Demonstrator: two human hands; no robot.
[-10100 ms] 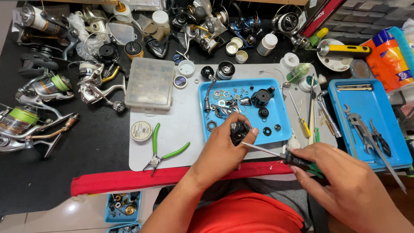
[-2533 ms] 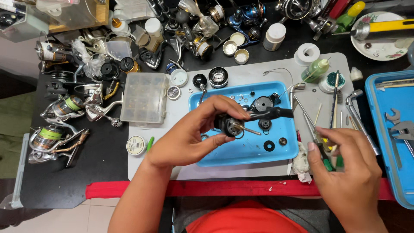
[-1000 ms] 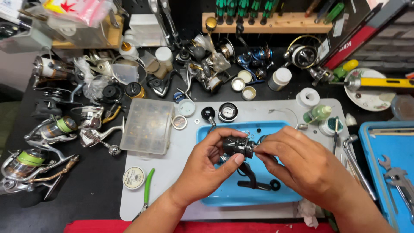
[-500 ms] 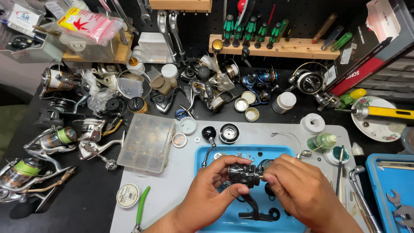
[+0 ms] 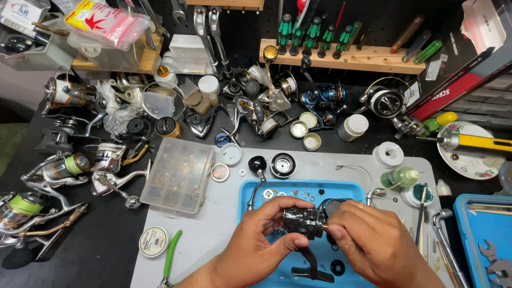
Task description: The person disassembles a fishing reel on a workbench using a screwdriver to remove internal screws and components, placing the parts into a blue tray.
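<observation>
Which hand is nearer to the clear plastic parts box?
Left. The left hand sits just right of and below the clear parts box, apart from it. The right hand is farther right, beyond the black reel body both hands hold.

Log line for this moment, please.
left hand: grips black reel body | right hand: fingers at its right end | position: over blue tray

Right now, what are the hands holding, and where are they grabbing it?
Both hold a black fishing reel body over the blue tray: left hand grips its left side, right hand pinches its right end.
</observation>
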